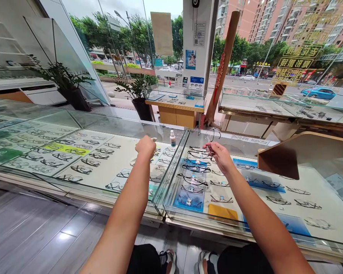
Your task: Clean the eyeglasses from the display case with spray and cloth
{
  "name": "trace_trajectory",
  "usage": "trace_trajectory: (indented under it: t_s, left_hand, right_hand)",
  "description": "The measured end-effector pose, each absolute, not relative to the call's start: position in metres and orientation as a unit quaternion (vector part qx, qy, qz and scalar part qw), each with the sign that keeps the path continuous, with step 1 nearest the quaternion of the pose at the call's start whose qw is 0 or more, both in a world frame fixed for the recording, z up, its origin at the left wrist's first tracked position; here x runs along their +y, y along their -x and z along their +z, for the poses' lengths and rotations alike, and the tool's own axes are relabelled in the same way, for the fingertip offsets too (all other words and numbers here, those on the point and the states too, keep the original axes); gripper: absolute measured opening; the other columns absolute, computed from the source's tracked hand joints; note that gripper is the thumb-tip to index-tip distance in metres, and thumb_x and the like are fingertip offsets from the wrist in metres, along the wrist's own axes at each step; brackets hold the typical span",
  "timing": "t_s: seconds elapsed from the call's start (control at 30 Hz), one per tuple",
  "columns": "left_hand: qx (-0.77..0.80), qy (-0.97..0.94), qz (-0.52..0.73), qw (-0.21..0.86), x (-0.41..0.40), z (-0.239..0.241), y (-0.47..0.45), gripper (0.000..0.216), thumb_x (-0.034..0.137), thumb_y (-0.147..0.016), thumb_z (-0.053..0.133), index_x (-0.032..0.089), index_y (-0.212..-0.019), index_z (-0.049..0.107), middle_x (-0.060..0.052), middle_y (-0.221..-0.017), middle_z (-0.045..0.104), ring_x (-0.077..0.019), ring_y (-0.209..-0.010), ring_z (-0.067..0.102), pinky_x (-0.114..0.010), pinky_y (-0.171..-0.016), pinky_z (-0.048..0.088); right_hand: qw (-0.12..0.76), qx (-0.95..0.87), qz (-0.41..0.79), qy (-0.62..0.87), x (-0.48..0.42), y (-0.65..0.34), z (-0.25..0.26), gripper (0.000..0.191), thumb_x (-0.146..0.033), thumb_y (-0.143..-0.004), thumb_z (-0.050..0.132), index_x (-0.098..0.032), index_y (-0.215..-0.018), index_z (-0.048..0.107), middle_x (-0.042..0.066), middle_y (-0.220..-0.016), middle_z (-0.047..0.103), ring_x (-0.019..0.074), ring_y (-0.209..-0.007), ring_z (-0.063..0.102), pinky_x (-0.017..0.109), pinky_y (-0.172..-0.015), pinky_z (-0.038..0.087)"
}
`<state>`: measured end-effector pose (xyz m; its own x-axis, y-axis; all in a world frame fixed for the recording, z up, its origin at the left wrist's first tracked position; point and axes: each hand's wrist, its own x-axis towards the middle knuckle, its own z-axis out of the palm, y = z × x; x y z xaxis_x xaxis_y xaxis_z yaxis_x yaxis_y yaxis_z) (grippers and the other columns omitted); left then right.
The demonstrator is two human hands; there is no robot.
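My right hand (220, 155) is raised over the right glass display case, its fingers pinched on a pair of eyeglasses (216, 133) with thin dark temples. My left hand (145, 146) is closed in a fist above the left display case. Something whitish shows at its edges, but what it is I cannot make out. Between the hands, a small white bottle (172, 139) with a dark label stands upright on the glass near the seam of the two cases. Beneath my right hand, several eyeglasses (192, 178) lie in a column on blue cards inside the case.
The left glass case (100, 190) holds rows of glasses, some on a yellow card (67, 148). A brown wooden stand (278, 158) is on the right case, with a yellow cloth-like piece (223, 211) near its front. Beyond are potted plants (140, 102) and a wooden post (224, 64).
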<state>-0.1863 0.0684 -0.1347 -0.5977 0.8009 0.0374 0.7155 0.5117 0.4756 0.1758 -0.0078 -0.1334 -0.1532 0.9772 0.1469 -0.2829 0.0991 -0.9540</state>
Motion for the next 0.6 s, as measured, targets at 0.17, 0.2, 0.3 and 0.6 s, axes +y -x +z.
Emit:
trace_trajectory:
  t_s: [0.17,0.2,0.3,0.6]
  left_hand:
    - [0.778,-0.43,0.459,-0.004,0.056,-0.119,0.174,0.026,0.04,-0.103,0.051,0.021,-0.115,0.064,-0.016,-0.109,0.075,-0.035,-0.103,0.07,-0.046,-0.093,0.052]
    - [0.737,-0.432,0.519,-0.018,0.054,-0.116,0.169,0.023,0.04,-0.103,0.052,0.021,-0.108,0.065,-0.013,-0.103,0.075,-0.0319,-0.098,0.07,-0.043,-0.091,0.051]
    - [0.613,-0.474,0.632,-0.008,0.047,-0.103,0.15,0.02,0.039,-0.1,0.056,0.021,-0.095,0.063,-0.005,-0.091,0.07,-0.0217,-0.086,0.064,-0.032,-0.083,0.049]
    - [0.424,-0.542,0.646,0.33,0.021,-0.071,0.056,0.034,0.051,-0.087,0.074,0.021,-0.096,0.06,0.003,-0.069,0.063,-0.012,-0.056,0.053,-0.022,-0.054,0.04]
  right_hand:
    - [0.555,-0.501,0.568,0.344,-0.009,-0.177,-0.13,0.054,-0.072,-0.074,0.085,-0.024,-0.098,0.078,0.008,-0.105,0.081,0.021,-0.088,0.064,0.035,-0.08,0.047]
    - [0.556,-0.501,0.567,0.343,-0.009,-0.177,-0.129,0.053,-0.072,-0.074,0.085,-0.024,-0.098,0.078,0.008,-0.105,0.081,0.0211,-0.089,0.064,0.035,-0.08,0.047]
    - [0.561,-0.502,0.563,0.339,-0.009,-0.179,-0.127,0.051,-0.07,-0.076,0.085,-0.025,-0.097,0.078,0.008,-0.104,0.082,0.0215,-0.089,0.064,0.036,-0.082,0.048]
    - [0.57,-0.502,0.571,0.313,-0.01,-0.181,-0.122,0.05,-0.069,-0.075,0.087,-0.025,-0.095,0.079,0.007,-0.106,0.082,0.0193,-0.088,0.065,0.032,-0.078,0.046]
